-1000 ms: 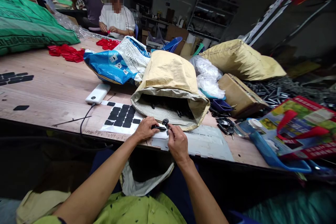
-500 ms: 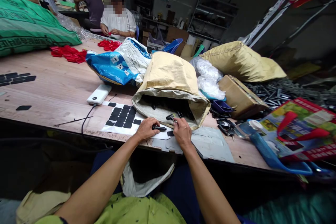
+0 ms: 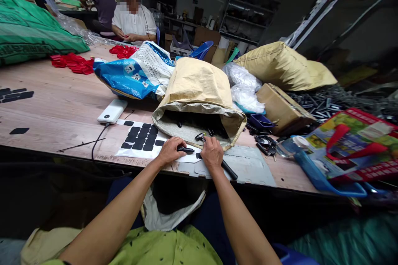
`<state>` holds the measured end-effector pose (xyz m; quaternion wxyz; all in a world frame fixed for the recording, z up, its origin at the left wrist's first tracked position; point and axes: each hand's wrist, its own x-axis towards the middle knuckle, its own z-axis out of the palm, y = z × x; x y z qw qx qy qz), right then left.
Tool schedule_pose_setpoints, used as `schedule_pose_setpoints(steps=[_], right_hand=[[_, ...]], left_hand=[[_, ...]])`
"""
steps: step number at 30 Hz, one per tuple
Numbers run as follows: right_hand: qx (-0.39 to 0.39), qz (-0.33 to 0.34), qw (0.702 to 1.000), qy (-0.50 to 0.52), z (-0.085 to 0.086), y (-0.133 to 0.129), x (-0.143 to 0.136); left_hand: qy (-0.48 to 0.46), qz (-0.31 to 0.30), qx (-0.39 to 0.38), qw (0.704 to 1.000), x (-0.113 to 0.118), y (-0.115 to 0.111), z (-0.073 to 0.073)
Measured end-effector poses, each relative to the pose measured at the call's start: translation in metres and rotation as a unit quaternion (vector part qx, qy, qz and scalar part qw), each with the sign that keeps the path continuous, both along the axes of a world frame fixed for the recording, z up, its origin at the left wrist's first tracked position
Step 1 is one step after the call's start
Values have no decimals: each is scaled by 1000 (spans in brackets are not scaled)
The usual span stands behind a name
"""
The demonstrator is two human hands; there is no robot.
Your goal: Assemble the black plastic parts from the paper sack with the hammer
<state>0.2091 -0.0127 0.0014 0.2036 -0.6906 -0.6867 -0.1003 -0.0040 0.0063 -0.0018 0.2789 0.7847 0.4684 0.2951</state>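
Note:
My left hand (image 3: 170, 151) rests at the table's front edge, its fingers closed on a short black tube-like part (image 3: 185, 150) that points right. In my right hand (image 3: 212, 152) is a small hammer (image 3: 230, 171); its head shows beyond the fingertips and its black handle comes out below the palm. Between the hands, a small black pad (image 3: 198, 155) lies on a pale sheet. Left of my left hand, a white sheet (image 3: 120, 150) carries rows of black rounded pads (image 3: 142, 136). Just behind both hands gapes a paper-covered sack (image 3: 199, 80) with black parts inside.
A white power bank (image 3: 112, 111) with a cable lies left. Behind it are a blue-white bag (image 3: 133, 74), red pieces (image 3: 73, 63) and a green sack (image 3: 37, 29). On the right stand a cardboard box (image 3: 281, 109), a bottle (image 3: 294, 145) and a colourful bag (image 3: 354, 145). Two people sit across.
My right hand has turned slightly, and more of the hammer's handle shows below it. The left hand still holds the black part. The whole view has shifted a little.

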Motion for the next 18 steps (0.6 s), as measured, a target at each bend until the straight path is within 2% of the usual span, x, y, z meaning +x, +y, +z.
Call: schedule_pose_setpoints(steps=[3, 6, 9, 12, 13, 15, 18], right_hand=[[-8, -4, 1000, -4, 1, 0, -1], [-15, -4, 1000, -7, 1, 1, -1], [-17, -4, 1000, -7, 1, 1, 0], [-16, -4, 1000, -5, 0, 2, 0], [-15, -4, 1000, -4, 0, 2, 0], [-14, -7, 1000, -4, -1, 2, 0], [-13, -8, 1000, -3, -1, 2, -1]], left_hand=[[13, -8, -3, 1000, 0, 0, 3], [14, -20, -1, 1000, 1, -10, 12], [-17, -62, -33, 997, 1, -38, 26], [-18, -157, -112, 981, -2, -78, 33], [4, -178, -131, 975, -3, -91, 32], [76, -175, -152, 970, -5, -110, 21], [210, -114, -170, 956, -5, -122, -13]])
